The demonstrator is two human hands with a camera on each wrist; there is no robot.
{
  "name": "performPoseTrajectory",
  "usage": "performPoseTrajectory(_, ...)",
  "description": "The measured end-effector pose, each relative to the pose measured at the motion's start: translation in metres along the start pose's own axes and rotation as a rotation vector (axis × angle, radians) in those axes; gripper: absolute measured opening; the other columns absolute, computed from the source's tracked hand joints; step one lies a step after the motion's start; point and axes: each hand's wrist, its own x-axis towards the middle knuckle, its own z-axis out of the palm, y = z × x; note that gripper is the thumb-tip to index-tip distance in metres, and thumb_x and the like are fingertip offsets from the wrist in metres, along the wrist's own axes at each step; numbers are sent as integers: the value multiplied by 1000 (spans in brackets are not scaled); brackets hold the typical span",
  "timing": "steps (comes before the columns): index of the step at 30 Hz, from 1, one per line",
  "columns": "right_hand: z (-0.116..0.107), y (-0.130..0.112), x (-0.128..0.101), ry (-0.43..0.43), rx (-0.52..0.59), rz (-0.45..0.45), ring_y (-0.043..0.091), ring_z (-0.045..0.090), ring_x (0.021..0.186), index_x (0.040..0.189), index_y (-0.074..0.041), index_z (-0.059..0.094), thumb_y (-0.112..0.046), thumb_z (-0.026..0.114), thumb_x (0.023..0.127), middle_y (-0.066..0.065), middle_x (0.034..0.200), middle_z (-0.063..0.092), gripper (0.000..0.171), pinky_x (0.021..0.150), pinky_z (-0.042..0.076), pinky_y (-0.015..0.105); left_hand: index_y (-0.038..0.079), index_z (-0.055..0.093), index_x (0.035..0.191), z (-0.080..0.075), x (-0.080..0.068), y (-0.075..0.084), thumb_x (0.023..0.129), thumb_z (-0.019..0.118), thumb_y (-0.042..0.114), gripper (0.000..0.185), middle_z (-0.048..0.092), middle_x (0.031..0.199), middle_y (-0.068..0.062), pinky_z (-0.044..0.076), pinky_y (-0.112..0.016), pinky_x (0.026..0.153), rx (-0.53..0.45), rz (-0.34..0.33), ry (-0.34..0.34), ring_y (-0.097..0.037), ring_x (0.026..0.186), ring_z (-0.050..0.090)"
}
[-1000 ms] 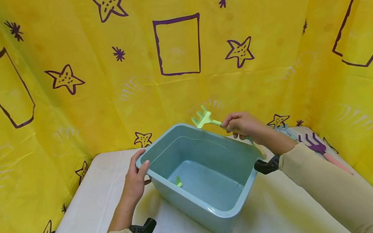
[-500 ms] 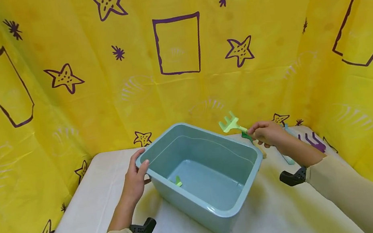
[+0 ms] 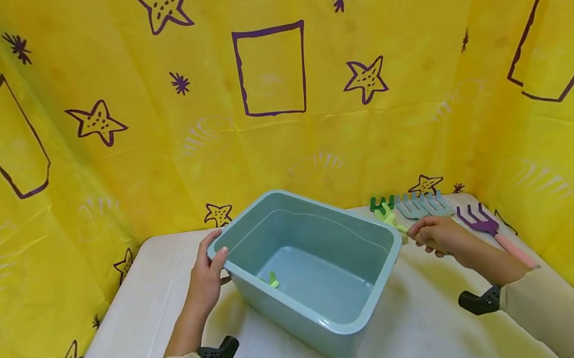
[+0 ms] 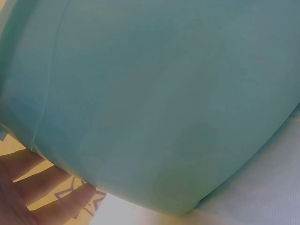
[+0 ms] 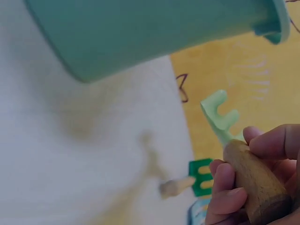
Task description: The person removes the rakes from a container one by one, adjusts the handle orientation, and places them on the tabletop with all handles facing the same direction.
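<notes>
My left hand (image 3: pixel 206 276) grips the left corner of a blue-green plastic tub (image 3: pixel 323 320), thumb over the rim. In the left wrist view its fingers (image 4: pixel 42 180) lie along the tub's wall. Between the fingers and thumb of my right hand (image 3: pixel 445 238) is a light green toy hand rake (image 3: pixel 390 218), held by its wooden handle (image 5: pixel 258 183), just right of the tub. Its head overlaps a dark green rake (image 3: pixel 381 203) behind it. Inside the tub, a small light green piece (image 3: pixel 273 279) shows, partly hidden by the near wall.
Light blue rake heads (image 3: pixel 422 206) lie at the back right of the white-covered table (image 3: pixel 446 329). Right of them is a purple rake (image 3: pixel 482 223) with a pink handle. A yellow patterned cloth (image 3: pixel 283 154) rises behind the table and on both sides.
My right hand has moved right and down with the light green rake, from over the tub's back rim to beside the tub near the other rakes. The left hand and tub stay put.
</notes>
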Motion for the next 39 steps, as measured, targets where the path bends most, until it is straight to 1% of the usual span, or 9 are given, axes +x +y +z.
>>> performPoseTrajectory(9,1,38,-16,15,-4,41,26,52,71,107,3,60,-8,47,93,14,87,59,21,55,42,30,34,30,148,0,1,0,103,44,39,48,41,145,-14,52,-58,83,0,-5,8,-43,122,48)
performPoseTrajectory(17,12,55,-29,62,-43,83,25,51,70,109,3,56,-11,46,95,13,86,58,22,55,42,31,32,29,149,0,1,-1,103,44,38,49,41,145,-14,51,-59,83,-1,-3,8,-43,122,48)
performPoseTrajectory(21,18,66,-32,87,-58,91,24,51,67,113,5,48,-13,48,96,13,83,59,25,55,42,31,32,29,149,0,1,0,103,44,38,49,41,146,-15,52,-58,83,1,-7,9,-43,122,48)
performPoseTrajectory(24,22,77,-32,120,-115,103,22,52,66,117,6,42,-19,53,96,11,82,59,34,55,44,32,33,29,149,0,1,0,103,44,39,48,41,146,-14,52,-58,83,3,-9,7,-42,122,49)
performPoseTrajectory(26,25,84,-31,146,-187,105,20,52,62,115,7,45,-23,57,96,9,77,58,37,53,45,32,33,29,149,0,1,0,103,44,39,49,41,146,-14,52,-58,83,3,-7,4,-43,123,48)
performPoseTrajectory(28,27,90,-30,168,-273,100,19,52,58,108,6,52,-27,59,94,6,71,56,37,50,45,32,32,29,149,0,1,0,103,44,39,49,40,146,-14,51,-58,83,2,-6,2,-43,123,48)
performPoseTrajectory(31,31,93,-28,195,-385,78,19,51,53,92,1,59,-27,62,90,4,65,54,29,46,43,31,31,28,150,-1,1,1,103,44,38,50,40,147,-15,51,-59,84,1,0,2,-44,123,47)
performPoseTrajectory(35,34,92,-24,213,-486,38,20,51,60,81,-3,58,-26,67,85,4,67,54,25,50,41,31,31,28,150,-1,1,0,103,44,38,50,40,147,-14,50,-60,84,5,2,5,-44,124,47)
performPoseTrajectory(39,37,91,-19,198,-513,42,21,51,66,80,-3,57,-26,70,83,5,71,54,27,53,41,31,33,28,149,0,1,-1,103,44,38,49,41,146,-14,51,-59,84,8,-2,3,-43,122,48)
